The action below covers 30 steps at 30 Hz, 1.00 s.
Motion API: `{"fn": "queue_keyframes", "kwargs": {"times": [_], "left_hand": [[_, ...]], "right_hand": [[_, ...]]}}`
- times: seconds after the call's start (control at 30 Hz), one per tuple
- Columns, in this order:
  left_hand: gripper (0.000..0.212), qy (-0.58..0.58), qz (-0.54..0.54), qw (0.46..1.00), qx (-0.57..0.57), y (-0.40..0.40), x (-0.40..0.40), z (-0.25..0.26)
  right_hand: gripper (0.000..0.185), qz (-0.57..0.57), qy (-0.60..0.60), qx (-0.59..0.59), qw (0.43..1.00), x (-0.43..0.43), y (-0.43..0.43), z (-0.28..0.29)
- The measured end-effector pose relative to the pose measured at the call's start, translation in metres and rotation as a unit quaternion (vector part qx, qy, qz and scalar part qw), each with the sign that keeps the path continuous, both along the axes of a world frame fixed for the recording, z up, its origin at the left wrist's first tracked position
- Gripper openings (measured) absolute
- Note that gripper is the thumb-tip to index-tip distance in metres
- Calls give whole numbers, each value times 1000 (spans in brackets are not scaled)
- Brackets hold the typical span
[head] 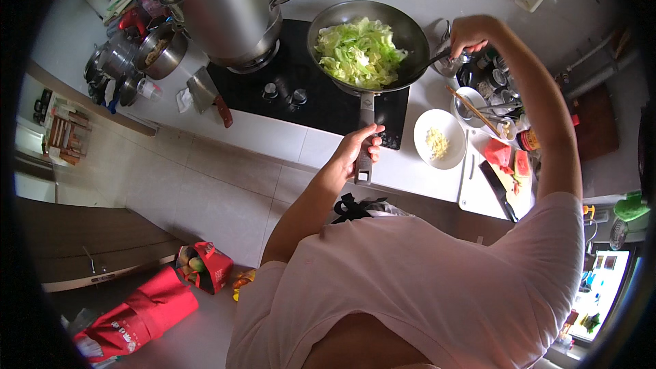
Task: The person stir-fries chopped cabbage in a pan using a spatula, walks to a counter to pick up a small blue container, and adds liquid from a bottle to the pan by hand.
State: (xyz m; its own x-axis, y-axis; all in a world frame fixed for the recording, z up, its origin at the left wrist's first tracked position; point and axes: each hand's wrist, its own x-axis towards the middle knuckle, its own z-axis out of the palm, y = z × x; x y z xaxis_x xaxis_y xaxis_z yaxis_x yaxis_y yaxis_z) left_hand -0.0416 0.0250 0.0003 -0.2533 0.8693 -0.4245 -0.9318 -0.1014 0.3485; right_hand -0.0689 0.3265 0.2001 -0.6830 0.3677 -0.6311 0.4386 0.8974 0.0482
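Note:
A wok (415, 25) with chopped green cabbage (359, 54) in it stands on the right part of a black glass cooktop (318, 105). My left hand (361, 149) is closed around the wok's grey handle (367, 107), which points towards me. My right hand (469, 38), raised at the wok's right side, grips the dark handle of a utensil (435, 59); its far end reaches into the wok beside the cabbage, and its head cannot be made out. Right of the cooktop, a white bowl (426, 156) holds chopped pale pieces that look like garlic.
A large steel pot (274, 28) stands on the left burner. A cleaver (205, 91) lies left of the cooktop. At the right are a black knife (494, 184) and watermelon pieces (497, 152) on a cutting board (470, 195), chopsticks across a bowl (461, 113), and jars. Red bags (159, 297) rest on the floor.

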Motion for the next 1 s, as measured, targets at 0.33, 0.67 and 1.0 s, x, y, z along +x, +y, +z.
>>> {"fn": "queue_keyframes", "kwargs": {"times": [0.33,0.67,1.0], "left_hand": [[34,-10,-8,1000,13,2,-1,-3],[33,-8,-1,1000,6,-1,0,-2],[32,-18,-5,1000,14,1,-2,-2]], "right_hand": [[29,16,239,22,971,-10,-34,-51],[24,105,68,268,955,-7,-30,21],[33,165,259,175,935,-27,-40,-34]]}}
